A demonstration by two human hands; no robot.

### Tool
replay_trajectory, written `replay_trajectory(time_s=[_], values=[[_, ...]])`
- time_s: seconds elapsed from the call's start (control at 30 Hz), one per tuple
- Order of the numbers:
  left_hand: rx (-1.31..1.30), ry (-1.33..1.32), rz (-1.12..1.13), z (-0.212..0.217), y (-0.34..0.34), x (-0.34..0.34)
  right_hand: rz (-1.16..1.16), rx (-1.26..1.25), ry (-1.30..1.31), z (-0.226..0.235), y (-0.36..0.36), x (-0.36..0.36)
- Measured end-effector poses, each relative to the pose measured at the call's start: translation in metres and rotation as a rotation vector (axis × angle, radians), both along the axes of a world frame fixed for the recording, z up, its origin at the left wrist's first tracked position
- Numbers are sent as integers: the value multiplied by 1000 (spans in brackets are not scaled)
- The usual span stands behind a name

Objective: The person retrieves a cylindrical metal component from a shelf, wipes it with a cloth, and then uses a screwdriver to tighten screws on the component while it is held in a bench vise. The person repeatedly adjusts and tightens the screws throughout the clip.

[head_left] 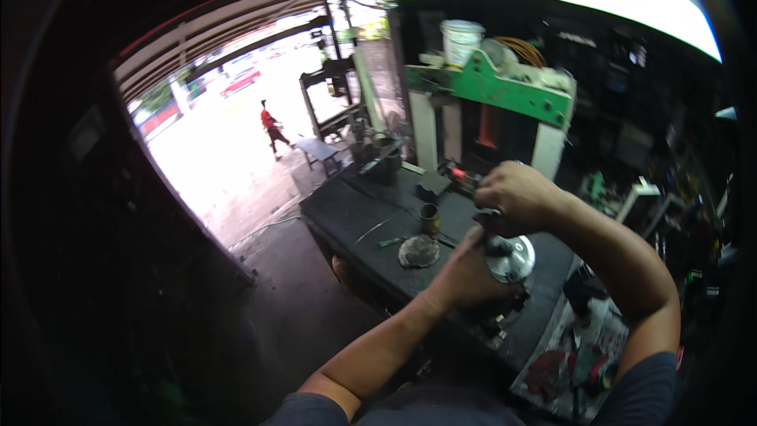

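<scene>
Shiny silver metal catches the light first — a round, dish-like machined part [511, 259] sits near the front edge of the dark, grimy workbench [355, 213], between our two hands. Our left hand [469, 272] cups it from the left, fingers curled close against its rim, so the grip is narrow and on the part itself. Our right hand [512, 196] hovers just above it, closed into a fist around a small dark tool whose shape we cannot make out. To the left of the part lie a flat grey round disc [419, 251] and, just behind that, a small yellowish tin can [430, 218]. Beyond the bench stands a green and white machine frame [493, 95] with a white plastic bucket [461, 41] on top — farther off, in the bright street, walks a person in red [273, 128]
</scene>
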State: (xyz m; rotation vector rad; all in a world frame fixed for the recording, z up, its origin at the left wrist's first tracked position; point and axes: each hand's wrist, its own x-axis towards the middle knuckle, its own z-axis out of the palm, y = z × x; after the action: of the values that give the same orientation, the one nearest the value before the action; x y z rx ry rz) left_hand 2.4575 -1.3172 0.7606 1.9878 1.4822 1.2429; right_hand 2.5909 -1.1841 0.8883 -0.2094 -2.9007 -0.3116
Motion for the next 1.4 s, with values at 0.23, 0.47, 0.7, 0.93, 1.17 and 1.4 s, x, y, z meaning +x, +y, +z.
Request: replay_trajectory(time_s=[0.23,0.47,0.7,0.93,1.17,1.4], values=[[-15,-7,54,0,-5,2,36,-60,34,8,-11,3],[-91,-104,4,16,-16,2,166,-99,173,5,-9,1],[-95,-46,-46,12,-9,-4,162,-105,78,4,-4,-5],[52,74,33,1,-4,-3,94,-119,138,-2,-7,-4],[-26,-90,35,6,-7,2,-47,-43,419,-27,-9,-14],[-53,-182,17,10,-10,1,-123,-85,492,-29,-18,-19]])
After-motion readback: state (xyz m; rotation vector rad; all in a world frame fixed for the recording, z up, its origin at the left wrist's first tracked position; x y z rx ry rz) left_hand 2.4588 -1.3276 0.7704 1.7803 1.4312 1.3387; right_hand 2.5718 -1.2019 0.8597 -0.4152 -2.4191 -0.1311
